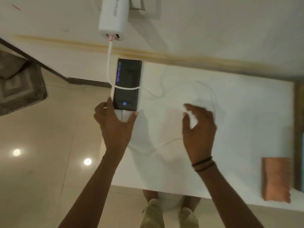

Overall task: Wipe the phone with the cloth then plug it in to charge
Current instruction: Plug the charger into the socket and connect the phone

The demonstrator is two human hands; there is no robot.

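phone lies face up at the far left corner of the white table, long axis running near to far, screen lit: blue digits down the left edge at the far end, small blue round icon toward the near end. white cable drops from the white charger block on the wall, runs down beside the phone's left edge, and a loop of it crosses over the screen about midway, then trails right across the tabletop in a faint curve; more cable shows on the table between the two hands. can't tell from here whether the plug is seated in the phone, the near end is covered. left hand is at the phone's near end, thumb on the left side next to the cable, a finger touching the near right corner, so it pinches the phone's lower edge between them. right hand is off to the right, apart from the phone, fingers spread and curled loosely, holding nothing, motion-blurred; dark bands on that wrist. orange-brown cloth lies folded flat at the near right of the table, well apart from both hands and the phone. glossy beige floor left of the table with two light reflections, grey mat at far left
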